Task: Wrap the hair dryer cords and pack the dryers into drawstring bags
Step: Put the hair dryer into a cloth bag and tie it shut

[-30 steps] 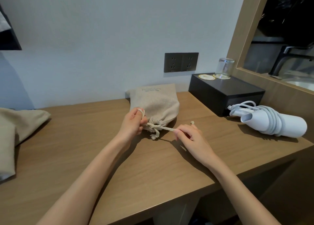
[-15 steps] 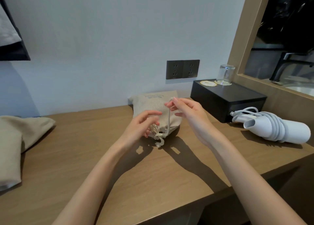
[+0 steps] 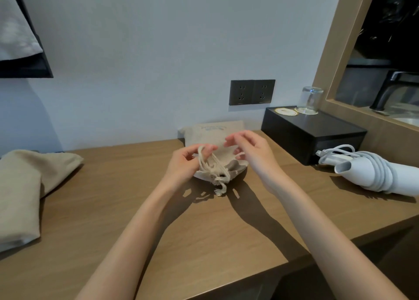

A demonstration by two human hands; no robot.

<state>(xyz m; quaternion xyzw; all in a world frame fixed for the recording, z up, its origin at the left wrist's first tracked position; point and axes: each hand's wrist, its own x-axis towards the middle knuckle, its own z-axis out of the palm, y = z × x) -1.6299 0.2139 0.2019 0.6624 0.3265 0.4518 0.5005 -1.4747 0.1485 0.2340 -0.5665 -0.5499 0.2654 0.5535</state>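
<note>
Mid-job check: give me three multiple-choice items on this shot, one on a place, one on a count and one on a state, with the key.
1. Where does the white hair dryer lie?
A. on the desk, right of the black box
B. on top of the box
C. inside a bag

2. How many socket plates are on the wall?
A. one
B. two
C. four

3. The dryer's cord is:
A. plugged in
B. hanging off the desk
C. wound round the dryer

Key: 1 A, it rests on the wood beside the box; 2 B, two dark plates adjoin; 3 C, grey coils ring its body.
</note>
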